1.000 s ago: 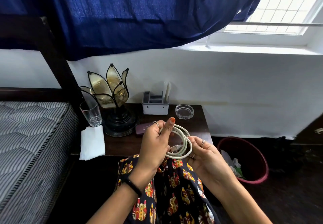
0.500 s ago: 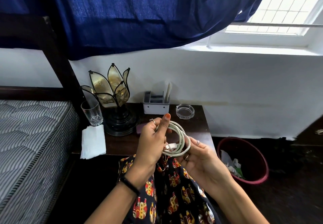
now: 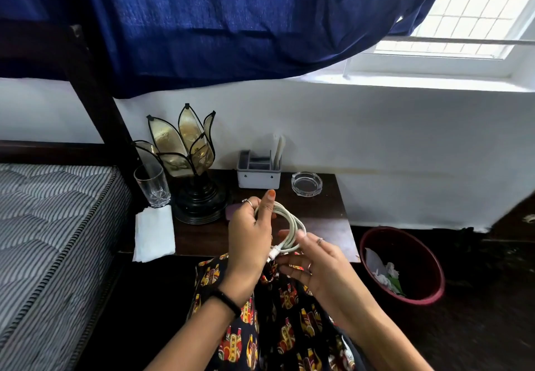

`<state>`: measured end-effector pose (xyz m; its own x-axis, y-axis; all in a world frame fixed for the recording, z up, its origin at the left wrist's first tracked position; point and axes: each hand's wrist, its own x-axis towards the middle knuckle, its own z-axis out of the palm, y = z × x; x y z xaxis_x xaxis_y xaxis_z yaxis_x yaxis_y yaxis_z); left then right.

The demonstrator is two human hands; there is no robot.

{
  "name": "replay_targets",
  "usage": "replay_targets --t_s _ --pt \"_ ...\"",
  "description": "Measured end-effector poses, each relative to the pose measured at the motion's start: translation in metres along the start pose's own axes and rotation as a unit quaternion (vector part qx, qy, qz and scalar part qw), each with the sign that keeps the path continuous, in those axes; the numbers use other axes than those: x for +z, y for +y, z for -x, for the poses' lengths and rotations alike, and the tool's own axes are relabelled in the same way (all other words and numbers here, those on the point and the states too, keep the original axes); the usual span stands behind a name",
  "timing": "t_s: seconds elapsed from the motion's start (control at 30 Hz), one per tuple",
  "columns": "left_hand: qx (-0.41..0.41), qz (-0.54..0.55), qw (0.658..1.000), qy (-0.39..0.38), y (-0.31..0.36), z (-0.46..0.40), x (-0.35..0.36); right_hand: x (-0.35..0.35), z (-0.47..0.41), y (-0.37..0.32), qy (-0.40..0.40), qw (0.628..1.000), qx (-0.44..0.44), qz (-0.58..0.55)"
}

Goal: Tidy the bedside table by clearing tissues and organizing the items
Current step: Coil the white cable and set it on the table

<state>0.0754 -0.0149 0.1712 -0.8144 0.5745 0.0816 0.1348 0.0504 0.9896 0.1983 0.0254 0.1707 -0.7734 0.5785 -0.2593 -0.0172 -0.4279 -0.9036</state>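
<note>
A coiled white cable [image 3: 286, 230] is held above the front edge of the bedside table [image 3: 327, 223]. The left hand [image 3: 250, 240] is closed around the left side of the coil, its thumb raised with an orange-painted nail. The right hand [image 3: 314, 266] is half open, palm up, its fingertips pinching the cable's white plug end at the bottom of the coil; rings are seen on fingers of both hands, and a black band is worn on the left wrist.

Behind the hands, a small purple object [image 3: 231, 211] is mostly hidden on the table. Further back, a black-based lamp with petal-shaped glass panels [image 3: 188, 165] is set at the table's left, with a clear drinking glass [image 3: 152, 185] just beside it. A folded white tissue [image 3: 154, 233] is draped over the table's left front corner. A grey organizer box [image 3: 258, 170] is placed against the wall, and a glass ashtray [image 3: 307, 183] stands to its right.

On the floor to the right, a dark red bin [image 3: 405, 266] is seen with crumpled tissues [image 3: 385, 272] inside. A striped mattress [image 3: 49, 226] lies at the left, and a blue curtain [image 3: 231, 17] hangs above.
</note>
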Motion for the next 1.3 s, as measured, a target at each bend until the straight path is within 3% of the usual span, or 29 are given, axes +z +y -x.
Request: replay_targets --t_s 0.13,0.27,0.57,0.8,0.93,1.03,1.3 --pt "-0.028 -0.005 1.0 0.009 -0.008 0.001 0.005 0.002 -0.002 0.003 0.04 0.998 -0.019 0.047" --pt "-0.1 0.053 0.994 0.01 -0.014 0.0 0.013 0.002 -0.01 0.006 0.053 0.998 -0.016 0.022" --pt "-0.257 0.196 0.946 -0.029 -0.021 -0.012 0.023 -0.014 -0.029 0.015 0.063 0.998 -0.013 0.028" --pt "-0.35 0.259 0.9 -0.03 -0.038 -0.031 0.028 -0.027 -0.043 0.034 0.094 0.965 -0.09 0.227" --pt "-0.396 0.319 0.859 -0.055 -0.046 -0.041 0.028 -0.028 -0.05 0.035 0.093 0.946 -0.142 0.278" --pt "-0.402 0.359 0.837 -0.094 -0.046 -0.048 0.023 -0.028 -0.057 0.035 0.102 0.946 -0.135 0.276" --pt "-0.363 0.374 0.841 -0.147 -0.037 -0.046 0.016 -0.029 -0.065 0.035 0.113 0.954 -0.112 0.254"
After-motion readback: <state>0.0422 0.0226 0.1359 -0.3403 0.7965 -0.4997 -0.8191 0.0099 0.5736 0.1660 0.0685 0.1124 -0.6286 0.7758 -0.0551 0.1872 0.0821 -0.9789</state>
